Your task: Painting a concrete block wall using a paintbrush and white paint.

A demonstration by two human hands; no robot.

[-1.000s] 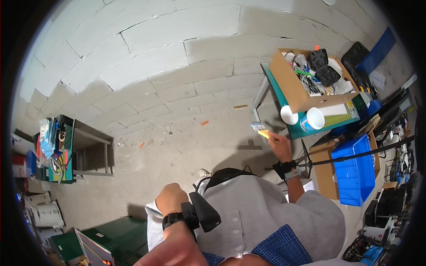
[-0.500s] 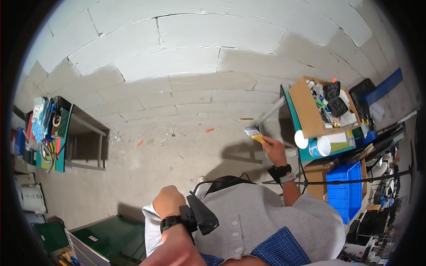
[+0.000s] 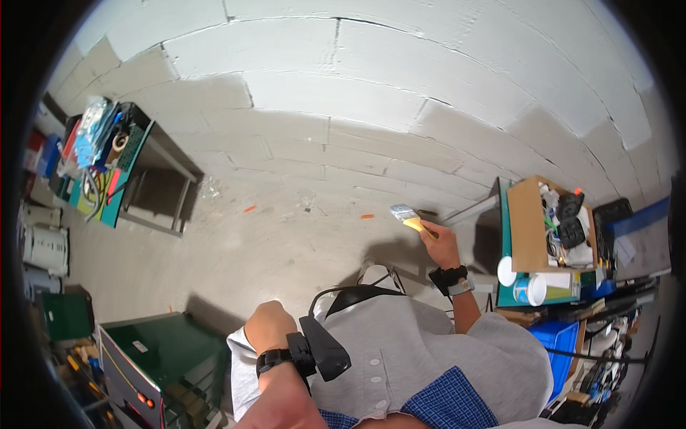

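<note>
Out in front of me, my right hand (image 3: 441, 245) grips the yellow handle of a paintbrush (image 3: 407, 215). The brush's bristles point up and left, pale at the tip, and stand apart from the wall in view. A watch and a black strap sit on that wrist. My left hand (image 3: 270, 325) is held close to my body, bent at the wrist and curled like a fist. Its palm and fingertips are hidden, so anything inside cannot be seen. A black device (image 3: 323, 350) is strapped to its wrist.
The block wall (image 3: 286, 93) ahead is white above, greyer below. At right, a green-topped table (image 3: 506, 297) carries a cardboard box (image 3: 525, 225) of tools and a white tub (image 3: 530, 290). Another loaded table (image 3: 139, 154) stands left. A green cabinet (image 3: 153, 343) is near my left side.
The view has turned to the right, so the tables and wall shift and tilt in it. My right hand keeps its grip on the paintbrush. The left hand stays curled near my body.
</note>
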